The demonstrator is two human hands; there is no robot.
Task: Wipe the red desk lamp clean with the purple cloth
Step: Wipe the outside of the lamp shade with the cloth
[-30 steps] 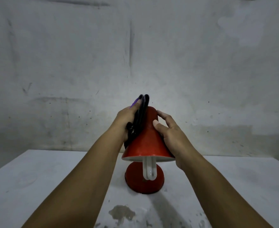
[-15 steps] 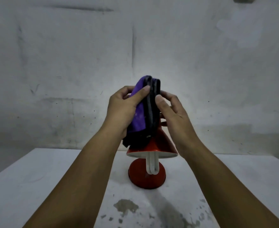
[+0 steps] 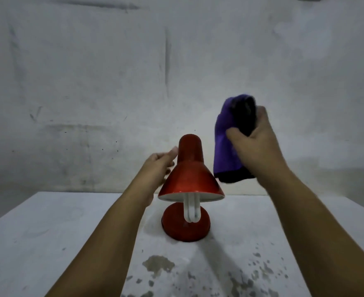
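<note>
Wall [image 3: 91,82], grey and scuffed, fills the upper half of the view, with a dark vertical streak above the lamp at 12 o'clock. Below it the white table [image 3: 37,243] spreads across the bottom, its near surface at 6 o'clock speckled with grey stains [image 3: 158,263] that run on toward 4 o'clock.

Both bare forearms reach in from the lower corners, one from 7 o'clock and one from 5 o'clock. The lamp [image 3: 190,181] stands upright near the middle of the table, just below the view's centre, its red shade opening down toward the camera. Its round red base [image 3: 185,229] sits flat on the table at 6 o'clock from the shade, and a white looped bulb [image 3: 191,209] hangs out of the shade in front of that base.

The cloth [image 3: 227,146] is off the lamp, up in the air at 2 o'clock from the shade. It is bunched, purple with a dark edge along the bottom and a dark fold at the top. The right hand [image 3: 256,144] is clenched around it, thumb across the purple face and fingers wrapped behind. Its lower hem looks just beside the shade's right slope, though motion blur makes it hard to say whether they touch.

The left hand [image 3: 158,166] is at 9 o'clock from the shade, fingers loosely spread and holding nothing, its thumb tip right at the shade's narrow neck.
</note>
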